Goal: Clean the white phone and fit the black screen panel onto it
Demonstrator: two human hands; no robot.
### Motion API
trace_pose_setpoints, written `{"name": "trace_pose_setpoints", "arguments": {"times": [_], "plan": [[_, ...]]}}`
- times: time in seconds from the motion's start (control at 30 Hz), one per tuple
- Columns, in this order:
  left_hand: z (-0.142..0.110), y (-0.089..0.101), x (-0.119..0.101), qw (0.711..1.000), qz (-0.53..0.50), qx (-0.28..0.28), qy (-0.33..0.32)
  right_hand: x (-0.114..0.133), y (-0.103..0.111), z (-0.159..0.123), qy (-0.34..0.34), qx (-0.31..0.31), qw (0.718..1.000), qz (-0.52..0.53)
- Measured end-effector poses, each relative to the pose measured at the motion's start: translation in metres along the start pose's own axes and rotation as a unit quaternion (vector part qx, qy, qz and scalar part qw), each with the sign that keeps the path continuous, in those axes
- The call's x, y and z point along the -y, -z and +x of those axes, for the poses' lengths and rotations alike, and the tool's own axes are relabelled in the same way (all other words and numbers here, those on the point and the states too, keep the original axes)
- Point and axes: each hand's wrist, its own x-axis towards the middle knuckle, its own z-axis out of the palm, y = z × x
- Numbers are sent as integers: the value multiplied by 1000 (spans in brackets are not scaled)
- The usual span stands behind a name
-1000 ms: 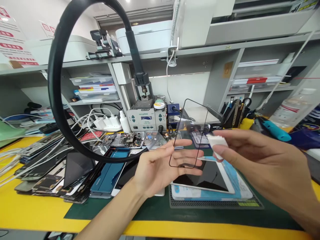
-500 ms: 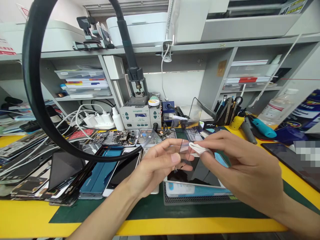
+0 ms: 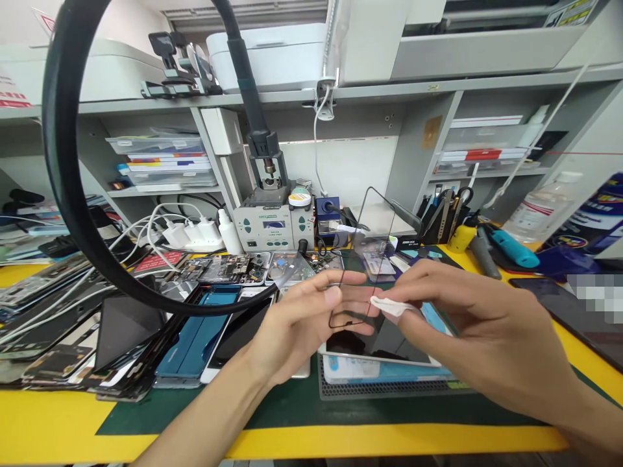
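My left hand (image 3: 302, 324) holds a clear, black-edged phone screen glass (image 3: 363, 259) tilted upright, its thumb in front and fingers behind the pane. Pinched in my right hand (image 3: 467, 337) is a folded white wipe (image 3: 390, 306), which meets the glass's right edge. Below both hands a white-framed tablet (image 3: 374, 344) with a dark screen rests on a blue and white box (image 3: 360, 370). The fingers of my left hand show through the glass.
A hot-air station (image 3: 272, 224) stands at the back, its black hose (image 3: 61, 162) looping across the left. Stacked phones (image 3: 197, 331) and phone parts crowd the left. A green mat (image 3: 292, 412) covers the yellow bench. Bottles (image 3: 540, 207) and a tool holder (image 3: 440, 214) stand right.
The glass has turned to show more of its face to me. My right hand has shifted slightly down and right with the wipe.
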Motion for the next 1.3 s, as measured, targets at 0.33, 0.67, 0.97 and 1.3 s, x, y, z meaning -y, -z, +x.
{"name": "trace_pose_setpoints", "arguments": {"times": [0.33,0.67,0.97,1.3], "plan": [[2,5,-2,996,-70,35,34,-1,0,-1,-8,-32,999,3],[0,6,-2,998,-46,35,39,-3,4,-8,47,-67,997,-15],[2,5,-5,1000,-15,-22,8,-18,24,1,-7,-168,986,-23],[-2,7,21,664,593,-174,-420,-43,31,3,-288,133,906,279]]}}
